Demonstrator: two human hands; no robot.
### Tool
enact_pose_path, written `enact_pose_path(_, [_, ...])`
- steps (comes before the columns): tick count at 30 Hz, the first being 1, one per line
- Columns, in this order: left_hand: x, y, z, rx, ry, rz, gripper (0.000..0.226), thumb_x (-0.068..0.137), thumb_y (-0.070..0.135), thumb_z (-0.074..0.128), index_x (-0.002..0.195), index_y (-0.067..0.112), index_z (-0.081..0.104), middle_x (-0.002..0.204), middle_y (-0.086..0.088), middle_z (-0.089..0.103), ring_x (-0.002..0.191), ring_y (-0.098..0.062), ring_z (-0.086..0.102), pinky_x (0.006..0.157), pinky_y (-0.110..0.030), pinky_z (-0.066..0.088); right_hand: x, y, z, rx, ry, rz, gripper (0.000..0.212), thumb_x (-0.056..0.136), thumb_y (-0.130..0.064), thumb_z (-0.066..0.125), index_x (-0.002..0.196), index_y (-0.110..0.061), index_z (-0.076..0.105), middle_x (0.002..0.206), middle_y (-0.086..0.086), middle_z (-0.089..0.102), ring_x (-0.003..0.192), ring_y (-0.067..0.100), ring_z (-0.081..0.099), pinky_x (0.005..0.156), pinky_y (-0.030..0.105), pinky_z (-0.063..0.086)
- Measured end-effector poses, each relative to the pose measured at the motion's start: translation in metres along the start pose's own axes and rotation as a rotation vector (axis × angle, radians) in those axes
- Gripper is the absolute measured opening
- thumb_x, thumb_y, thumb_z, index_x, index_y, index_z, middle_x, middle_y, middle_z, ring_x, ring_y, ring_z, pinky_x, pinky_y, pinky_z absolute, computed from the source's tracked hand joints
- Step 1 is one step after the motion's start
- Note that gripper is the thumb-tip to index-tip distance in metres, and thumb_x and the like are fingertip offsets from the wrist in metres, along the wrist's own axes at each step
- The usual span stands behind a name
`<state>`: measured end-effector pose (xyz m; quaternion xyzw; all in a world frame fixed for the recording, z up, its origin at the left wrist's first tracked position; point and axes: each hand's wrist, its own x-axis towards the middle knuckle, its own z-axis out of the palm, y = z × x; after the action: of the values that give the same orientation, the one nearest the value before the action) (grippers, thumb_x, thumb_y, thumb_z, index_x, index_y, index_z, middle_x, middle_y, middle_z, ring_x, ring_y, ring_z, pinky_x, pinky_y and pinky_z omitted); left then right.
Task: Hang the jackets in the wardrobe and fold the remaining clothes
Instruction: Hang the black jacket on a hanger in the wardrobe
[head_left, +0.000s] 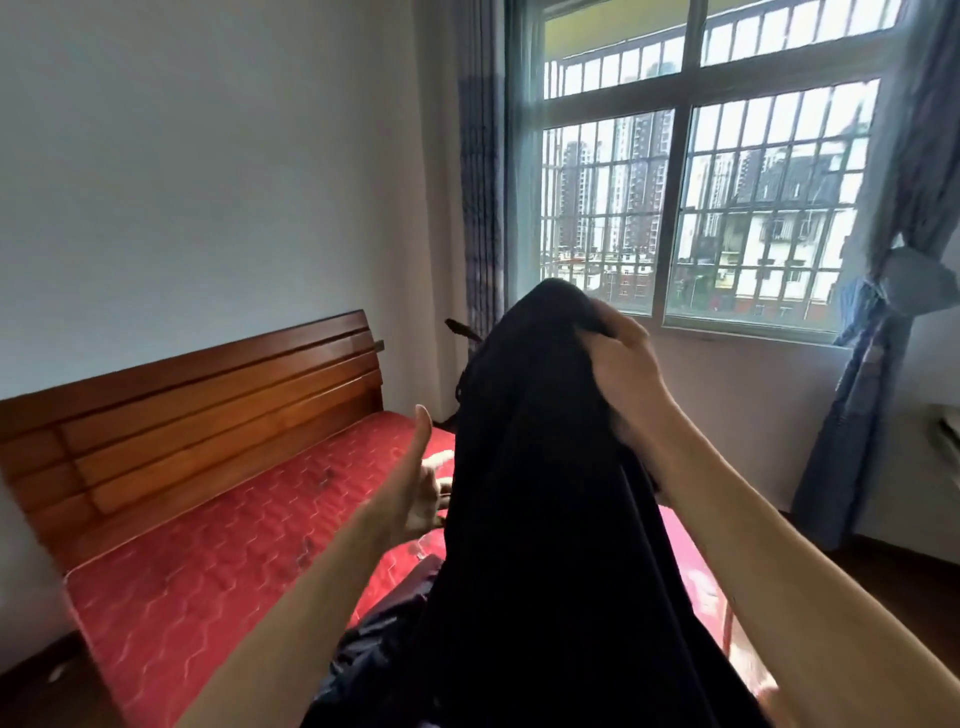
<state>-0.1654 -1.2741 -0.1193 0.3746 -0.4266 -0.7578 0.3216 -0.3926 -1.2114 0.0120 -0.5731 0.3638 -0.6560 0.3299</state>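
Observation:
A large black garment (550, 519) hangs in front of me, lifted above the red mattress (218, 561). My right hand (623, 364) grips its top edge, fingers curled round the bunched cloth at window height. My left hand (415, 483) reaches toward the garment's left side with the thumb up and the fingers partly hidden behind the cloth; whether they touch it is unclear. More dark clothing (374, 639) lies crumpled on the mattress below the hanging cloth. No wardrobe is in view.
A wooden headboard (197, 410) stands against the white wall on the left. A barred window (696, 197) with blue curtains (883, 312) fills the far wall. Dark wooden floor (893, 571) shows at the right of the bed.

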Motion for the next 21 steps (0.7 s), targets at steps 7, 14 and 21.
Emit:
enact_pose_path(7, [0.019, 0.023, 0.09, -0.036, 0.215, 0.169, 0.023, 0.094, 0.02, 0.057, 0.084, 0.009, 0.074, 0.083, -0.01, 0.072, 0.07, -0.022, 0.07, 0.062, -0.03, 0.058, -0.012, 0.027, -0.025, -0.119, -0.045, 0.145, 0.029, 0.094, 0.004, 0.056, 0.097, -0.017, 0.076, 0.097, 0.013, 0.075, 0.095, 0.031, 0.07, 0.085, 0.044, 0.059])
enact_pose_path(14, [-0.009, 0.085, 0.083, -0.106, 0.429, 0.454, 0.016, 0.091, 0.018, 0.058, 0.091, 0.008, 0.071, 0.076, -0.01, 0.072, 0.069, -0.024, 0.069, 0.065, -0.029, 0.053, -0.016, 0.048, -0.065, 0.106, -0.558, 0.506, 0.065, 0.071, -0.003, 0.075, 0.133, -0.001, 0.055, 0.134, 0.038, 0.05, 0.118, 0.045, 0.049, 0.109, 0.059, 0.032])
enact_pose_path(21, [-0.052, 0.095, 0.111, 0.274, 0.545, 0.796, 0.021, 0.093, 0.008, 0.059, 0.085, 0.021, 0.073, 0.076, 0.004, 0.075, 0.081, -0.017, 0.071, 0.076, -0.026, 0.055, 0.028, -0.001, 0.012, 0.216, -0.456, 0.717, 0.088, 0.067, -0.08, 0.065, 0.112, -0.005, 0.059, 0.096, 0.021, 0.074, 0.092, 0.036, 0.071, 0.092, 0.051, 0.053])
